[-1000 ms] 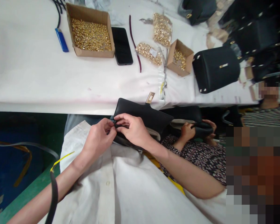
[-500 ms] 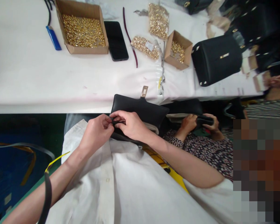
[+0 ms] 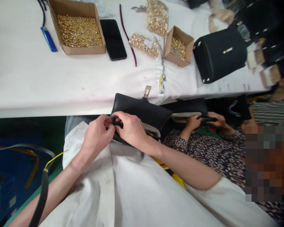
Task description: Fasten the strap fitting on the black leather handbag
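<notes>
A black leather handbag [image 3: 145, 110] with a gold clasp tab [image 3: 146, 91] rests on my lap against the table's front edge. My left hand [image 3: 98, 135] and my right hand [image 3: 130, 129] meet at the bag's left end. Both are closed in a pinch on a thin black strap piece [image 3: 115, 123] at that end. The fingertips hide the exact spot where the strap joins the bag.
On the white table [image 3: 38, 82] lie a cardboard box of gold fittings [image 3: 77, 28], a blue lighter [image 3: 48, 38], a black phone [image 3: 113, 38], bags of gold fittings [image 3: 142, 44], a smaller box [image 3: 178, 46] and another black bag [image 3: 220, 53]. A co-worker's hands [image 3: 203, 121] hold a bag to my right.
My hands stay pinched at the bag's left end with small finger shifts. The view has drifted, so the table items sit slightly further left and higher.
</notes>
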### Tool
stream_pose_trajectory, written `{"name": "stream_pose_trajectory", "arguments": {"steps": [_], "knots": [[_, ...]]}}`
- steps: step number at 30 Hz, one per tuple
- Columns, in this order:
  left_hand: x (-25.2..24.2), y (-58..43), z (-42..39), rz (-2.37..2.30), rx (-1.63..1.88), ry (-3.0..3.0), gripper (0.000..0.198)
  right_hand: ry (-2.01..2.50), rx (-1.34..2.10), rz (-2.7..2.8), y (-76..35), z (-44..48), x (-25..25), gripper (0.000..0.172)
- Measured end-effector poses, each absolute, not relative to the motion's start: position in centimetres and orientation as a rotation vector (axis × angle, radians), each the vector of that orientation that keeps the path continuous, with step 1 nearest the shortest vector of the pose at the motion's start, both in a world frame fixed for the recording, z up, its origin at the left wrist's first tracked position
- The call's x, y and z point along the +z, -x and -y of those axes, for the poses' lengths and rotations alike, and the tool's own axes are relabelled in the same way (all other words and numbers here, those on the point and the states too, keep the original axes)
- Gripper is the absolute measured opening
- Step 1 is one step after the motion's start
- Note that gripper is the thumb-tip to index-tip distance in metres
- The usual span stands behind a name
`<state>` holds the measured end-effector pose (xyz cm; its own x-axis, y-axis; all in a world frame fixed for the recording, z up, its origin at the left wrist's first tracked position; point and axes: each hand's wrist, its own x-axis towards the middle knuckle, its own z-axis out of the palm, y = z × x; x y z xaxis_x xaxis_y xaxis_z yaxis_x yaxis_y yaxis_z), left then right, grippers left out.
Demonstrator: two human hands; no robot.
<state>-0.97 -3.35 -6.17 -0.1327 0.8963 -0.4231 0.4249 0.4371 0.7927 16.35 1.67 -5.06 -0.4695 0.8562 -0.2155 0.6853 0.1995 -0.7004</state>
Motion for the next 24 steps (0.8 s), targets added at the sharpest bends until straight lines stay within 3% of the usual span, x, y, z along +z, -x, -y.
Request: {"name": "stream_pose_trajectory", "arguments": {"steps": [6, 9, 12, 17, 24], "knots": [[-5.2, 0.8, 3.8, -1.754, 0.610, -1.150, 0.018, 1.419, 1.397, 2.041, -16.9, -2.4, -6.0, 0.046], [-4.6, 0.5, 4.6, -1.740, 0.590, -1.179, 0.028, 1.338, 1.534, 1.957, -17.3, -3.1, -5.9, 0.051], [-4.1, 0.2, 5.2, -1.760, 0.568, -1.209, 0.034, 1.248, 1.612, 1.967, -17.7, -3.7, -5.4, 0.046], [-3.9, 0.0, 5.0, -1.837, 0.531, -1.250, 0.018, 1.096, 1.543, 2.187, -17.9, -4.1, -4.7, 0.038], [-4.6, -0.1, 4.8, -1.896, 0.457, -1.346, 0.018, 1.072, 1.452, 2.326, -17.6, -4.2, -4.9, 0.040]]}}
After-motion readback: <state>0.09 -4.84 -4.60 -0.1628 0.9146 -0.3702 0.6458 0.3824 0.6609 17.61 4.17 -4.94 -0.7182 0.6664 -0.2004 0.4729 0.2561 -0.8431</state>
